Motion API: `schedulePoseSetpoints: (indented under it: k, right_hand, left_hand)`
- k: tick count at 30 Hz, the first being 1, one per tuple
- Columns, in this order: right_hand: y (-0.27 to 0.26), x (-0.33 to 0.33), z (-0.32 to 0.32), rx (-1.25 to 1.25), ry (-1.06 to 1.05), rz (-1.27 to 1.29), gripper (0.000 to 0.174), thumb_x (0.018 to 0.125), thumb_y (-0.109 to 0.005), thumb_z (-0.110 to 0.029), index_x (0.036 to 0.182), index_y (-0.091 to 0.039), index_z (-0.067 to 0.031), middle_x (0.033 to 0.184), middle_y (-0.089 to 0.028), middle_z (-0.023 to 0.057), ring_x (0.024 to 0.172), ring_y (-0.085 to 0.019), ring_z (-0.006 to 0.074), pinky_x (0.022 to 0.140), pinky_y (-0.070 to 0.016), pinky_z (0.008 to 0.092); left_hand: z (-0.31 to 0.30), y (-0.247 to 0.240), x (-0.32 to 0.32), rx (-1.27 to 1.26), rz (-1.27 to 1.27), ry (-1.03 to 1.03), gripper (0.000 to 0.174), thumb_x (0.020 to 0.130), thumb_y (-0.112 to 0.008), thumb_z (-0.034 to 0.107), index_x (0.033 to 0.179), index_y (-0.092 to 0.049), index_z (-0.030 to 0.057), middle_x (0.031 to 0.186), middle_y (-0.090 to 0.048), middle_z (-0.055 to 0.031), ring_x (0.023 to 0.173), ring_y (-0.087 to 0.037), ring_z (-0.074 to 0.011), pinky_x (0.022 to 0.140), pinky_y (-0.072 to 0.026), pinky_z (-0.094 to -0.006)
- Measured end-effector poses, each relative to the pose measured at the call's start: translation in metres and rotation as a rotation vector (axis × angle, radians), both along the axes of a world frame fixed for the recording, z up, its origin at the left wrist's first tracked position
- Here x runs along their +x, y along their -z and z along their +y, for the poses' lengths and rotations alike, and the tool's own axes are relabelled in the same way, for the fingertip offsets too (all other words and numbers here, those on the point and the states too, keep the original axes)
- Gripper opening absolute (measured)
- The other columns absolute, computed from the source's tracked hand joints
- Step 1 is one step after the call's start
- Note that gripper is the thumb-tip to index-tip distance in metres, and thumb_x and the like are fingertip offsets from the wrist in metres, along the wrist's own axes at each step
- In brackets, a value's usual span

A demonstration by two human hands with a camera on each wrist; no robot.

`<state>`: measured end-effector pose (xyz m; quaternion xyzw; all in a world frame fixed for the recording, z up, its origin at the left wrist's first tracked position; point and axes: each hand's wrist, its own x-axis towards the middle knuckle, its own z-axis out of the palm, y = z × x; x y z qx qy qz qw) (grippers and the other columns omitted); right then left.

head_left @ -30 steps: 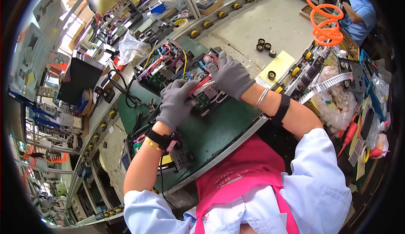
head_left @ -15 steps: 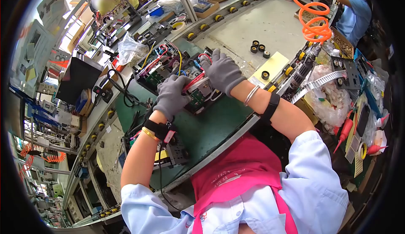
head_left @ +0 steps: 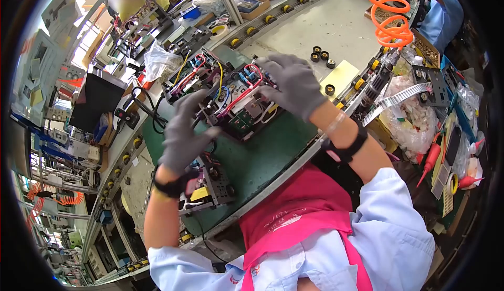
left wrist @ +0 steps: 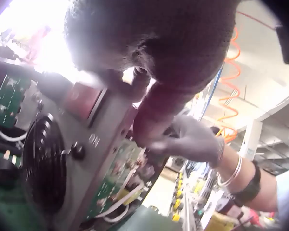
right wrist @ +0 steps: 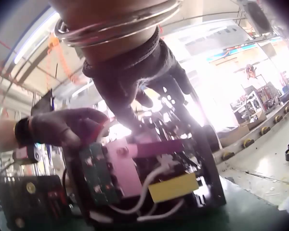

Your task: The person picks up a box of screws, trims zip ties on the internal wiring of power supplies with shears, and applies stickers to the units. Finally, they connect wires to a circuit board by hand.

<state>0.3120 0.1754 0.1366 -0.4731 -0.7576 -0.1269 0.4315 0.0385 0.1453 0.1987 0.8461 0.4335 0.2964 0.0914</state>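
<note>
An open electrical unit [head_left: 244,102], with circuit boards, a red cable [head_left: 244,98] and yellow and blue wires showing, rests on the green mat [head_left: 278,138]. My gloved left hand [head_left: 186,133] is at its left end, thumb and fingers spread apart. My gloved right hand [head_left: 295,85] is over its right end, fingers stretched along the far side and thumb nearer me. In the left wrist view, a red switch [left wrist: 84,102] and a round black vent [left wrist: 44,166] mark the end panel beneath the left hand. A yellow label [right wrist: 173,187] shows on the unit in the right wrist view.
A second unit [head_left: 210,183] stands on the mat at the near left. Several black rollers [head_left: 322,56] lie beyond, with one more on a yellow sheet [head_left: 341,80]. An orange coiled hose [head_left: 391,23] hangs above a power screwdriver [head_left: 375,89]. Bagged parts [head_left: 412,117] are at the right.
Both hands have let go of the red cable, which now lies across the unit. The left hand has moved left and opened; the right has shifted right, to the unit's right end.
</note>
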Motion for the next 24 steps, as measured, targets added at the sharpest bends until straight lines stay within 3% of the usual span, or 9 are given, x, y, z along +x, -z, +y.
schedulePoseSetpoints:
  k: [1,4,6,9,12,14,18,20,24]
  right_hand:
    - [-0.002,0.003,-0.013,0.008,-0.063,0.153,0.046,0.078,-0.072,-0.029,0.117,-0.062,-0.009,0.103,-0.064,0.0122,0.094,-0.063,0.0292,0.083,-0.0496,0.0403]
    - [0.019,-0.006,-0.056,-0.522,-0.401,0.415,0.042,0.081,-0.07,-0.032,0.113,-0.063,-0.0064,0.094,-0.066,0.0144,0.087,-0.065,0.0299,0.081,-0.051,0.0405]
    - [0.045,-0.029,-0.073,-0.709,-0.575,0.361,0.043,0.086,-0.065,-0.04,0.108,-0.063,-0.0031,0.086,-0.066,0.0174,0.083,-0.065,0.0333,0.079,-0.0515,0.0425]
    - [0.071,-0.076,-0.086,-0.875,-0.631,0.174,0.058,0.089,-0.059,-0.051,0.12,-0.056,-0.0021,0.098,-0.065,0.0219,0.092,-0.064,0.0393,0.083,-0.0502,0.0447]
    - [0.067,-0.119,-0.092,-0.991,-0.666,0.104,0.069,0.088,-0.057,-0.055,0.133,-0.046,-0.0031,0.106,-0.062,0.0244,0.101,-0.06,0.0424,0.087,-0.048,0.0456]
    - [0.063,-0.135,-0.093,-1.05,-0.673,0.079,0.075,0.089,-0.056,-0.056,0.141,-0.037,-0.0047,0.115,-0.058,0.0248,0.109,-0.056,0.0431,0.094,-0.0448,0.0459]
    - [0.055,-0.124,-0.089,-0.748,-0.612,0.231,0.051,0.085,-0.064,-0.045,0.115,-0.061,-0.0042,0.1,-0.064,0.0202,0.092,-0.063,0.0376,0.084,-0.0508,0.0428]
    - [0.066,-0.094,-0.069,-0.431,-0.419,0.428,0.032,0.083,-0.067,-0.028,0.106,-0.066,-0.0059,0.097,-0.065,0.0172,0.088,-0.064,0.0345,0.08,-0.0523,0.0396]
    - [0.089,-0.053,-0.019,-0.105,-0.142,0.585,0.03,0.084,-0.063,-0.008,0.114,-0.062,-0.0078,0.096,-0.065,0.0146,0.081,-0.064,0.0274,0.074,-0.053,0.0353]
  left_hand:
    - [-0.012,-0.01,-0.025,-0.045,0.015,0.007,0.067,0.07,-0.075,0.004,0.132,-0.051,0.0041,0.123,-0.059,-0.01,0.112,-0.058,-0.0207,0.098,-0.0454,-0.0348]
    - [-0.062,-0.028,-0.089,-0.318,-0.162,-0.168,0.057,0.075,-0.073,0.006,0.128,-0.054,0.0009,0.124,-0.06,-0.0121,0.116,-0.057,-0.0214,0.102,-0.0428,-0.0342]
    - [-0.076,-0.004,-0.15,-0.359,-0.221,-0.31,0.049,0.084,-0.069,0.008,0.129,-0.053,0.001,0.125,-0.059,-0.0118,0.118,-0.056,-0.02,0.103,-0.0423,-0.0343]
    - [-0.086,0.062,-0.229,-0.358,-0.279,-0.494,0.043,0.095,-0.061,0.017,0.132,-0.048,0.0001,0.124,-0.058,-0.0124,0.119,-0.055,-0.0228,0.103,-0.0416,-0.0344]
    - [-0.092,0.097,-0.241,-0.41,-0.07,-0.578,0.048,0.1,-0.051,0.034,0.135,-0.047,0.0011,0.126,-0.057,-0.0122,0.116,-0.052,-0.02,0.102,-0.0389,-0.0314]
    - [-0.097,0.106,-0.236,-0.488,-0.166,-0.57,0.052,0.1,-0.05,0.039,0.135,-0.047,0.0009,0.127,-0.056,-0.0109,0.115,-0.051,-0.0188,0.1,-0.0385,-0.03]
    - [-0.087,0.119,-0.25,-0.58,-0.295,-0.506,0.053,0.098,-0.052,0.04,0.134,-0.049,0.0019,0.124,-0.058,-0.0098,0.111,-0.053,-0.0178,0.098,-0.0397,-0.0297]
    - [-0.083,0.128,-0.264,-0.574,-0.266,-0.515,0.053,0.097,-0.054,0.04,0.134,-0.049,0.003,0.122,-0.06,-0.0094,0.109,-0.054,-0.0173,0.097,-0.0405,-0.0298]
    - [-0.084,0.131,-0.256,-0.605,-0.468,-0.473,0.049,0.095,-0.059,0.037,0.13,-0.052,0.0039,0.117,-0.062,-0.0077,0.105,-0.054,-0.0151,0.094,-0.0419,-0.029]
